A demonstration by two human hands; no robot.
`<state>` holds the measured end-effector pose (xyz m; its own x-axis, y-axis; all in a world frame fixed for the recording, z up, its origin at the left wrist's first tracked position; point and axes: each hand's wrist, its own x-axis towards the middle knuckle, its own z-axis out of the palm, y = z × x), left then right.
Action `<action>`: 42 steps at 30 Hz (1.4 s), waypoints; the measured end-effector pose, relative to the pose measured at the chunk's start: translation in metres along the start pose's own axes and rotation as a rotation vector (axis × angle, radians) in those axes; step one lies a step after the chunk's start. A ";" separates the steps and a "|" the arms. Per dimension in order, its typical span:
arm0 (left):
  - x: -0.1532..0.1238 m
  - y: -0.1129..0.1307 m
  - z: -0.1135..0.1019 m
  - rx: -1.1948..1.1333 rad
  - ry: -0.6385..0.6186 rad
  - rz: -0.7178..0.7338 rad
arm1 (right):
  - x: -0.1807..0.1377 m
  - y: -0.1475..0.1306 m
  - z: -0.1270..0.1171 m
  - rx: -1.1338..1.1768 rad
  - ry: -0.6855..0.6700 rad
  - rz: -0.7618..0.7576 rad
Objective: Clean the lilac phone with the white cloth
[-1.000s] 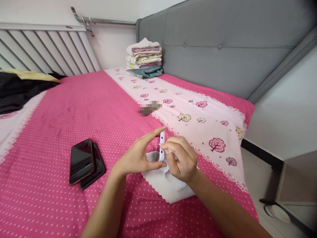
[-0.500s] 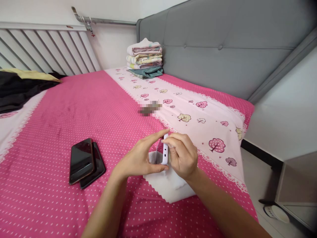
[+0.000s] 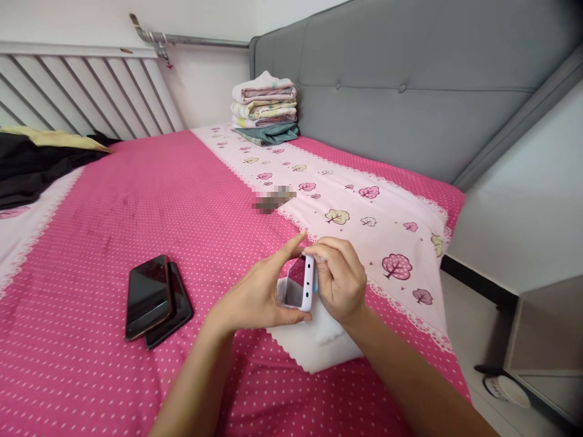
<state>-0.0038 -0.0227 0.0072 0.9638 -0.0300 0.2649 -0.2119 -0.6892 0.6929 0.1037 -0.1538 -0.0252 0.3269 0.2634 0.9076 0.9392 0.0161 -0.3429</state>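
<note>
A white-edged phone (image 3: 301,285) stands on its long edge above a white cloth (image 3: 314,346) on the pink dotted bedsheet (image 3: 136,200). My left hand (image 3: 257,294) clamps the phone between forefinger on top and thumb underneath. My right hand (image 3: 339,279) is closed against the phone's right edge, its fingertips pinched at the upper corner. Whether a fold of cloth sits under those fingers I cannot make out. The phone's glossy screen faces left and reflects the sheet.
Two dark phones (image 3: 155,298) lie stacked on the sheet to the left. A pile of folded towels (image 3: 265,108) sits at the grey headboard (image 3: 410,79). Dark clothing (image 3: 31,164) lies far left. The bed edge drops to the floor at right, by a grey cabinet (image 3: 546,340).
The phone has turned so its screen now shows toward the left. My right hand's fingers have slid up along its right edge to the top corner. Both hands stayed over the cloth.
</note>
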 end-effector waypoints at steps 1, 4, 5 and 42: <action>0.000 0.000 0.000 -0.003 -0.004 -0.004 | 0.000 0.000 0.000 0.002 -0.003 0.005; 0.000 0.000 0.000 -0.009 -0.014 -0.006 | 0.000 0.001 0.000 0.018 -0.016 0.027; -0.001 0.000 0.000 -0.007 -0.016 -0.003 | 0.000 0.001 0.000 0.026 -0.022 0.038; -0.016 -0.012 -0.034 0.098 0.050 -0.072 | -0.023 0.004 0.019 0.094 -0.443 0.240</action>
<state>-0.0218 0.0107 0.0179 0.9663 0.0563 0.2512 -0.1232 -0.7555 0.6434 0.0981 -0.1419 -0.0521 0.4368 0.6536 0.6181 0.8231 -0.0131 -0.5677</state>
